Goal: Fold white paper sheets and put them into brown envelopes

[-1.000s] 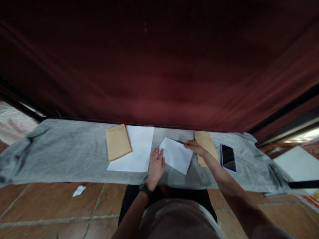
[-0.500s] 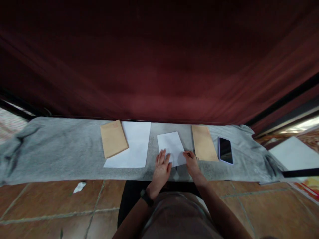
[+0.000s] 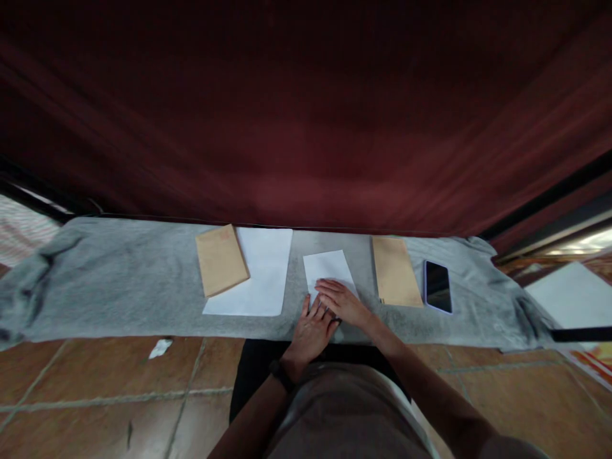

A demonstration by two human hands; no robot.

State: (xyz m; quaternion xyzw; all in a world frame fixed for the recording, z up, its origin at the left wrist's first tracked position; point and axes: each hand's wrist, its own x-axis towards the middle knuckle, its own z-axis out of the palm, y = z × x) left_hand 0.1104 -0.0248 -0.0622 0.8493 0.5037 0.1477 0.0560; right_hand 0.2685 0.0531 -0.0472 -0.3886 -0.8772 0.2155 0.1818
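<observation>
A folded white sheet of paper lies on the grey cloth in front of me. Across its near part rests my right hand, fingers stretched out flat and pointing left. My left hand, with a dark band at its wrist, lies at the paper's near edge with fingers spread. The right fingers partly cover the left fingertips. Neither hand grips anything. Between the hands, a small dark spot is too small to make out.
Left of the paper, a brown envelope overlaps larger white sheets. To the right lie more brown envelopes and a phone. Grey cloth covers the narrow surface, with a dark red curtain behind.
My right hand has left the paper's right edge and moved left onto its near part, beside and over the left fingers. The left hand has slid slightly nearer to me.
</observation>
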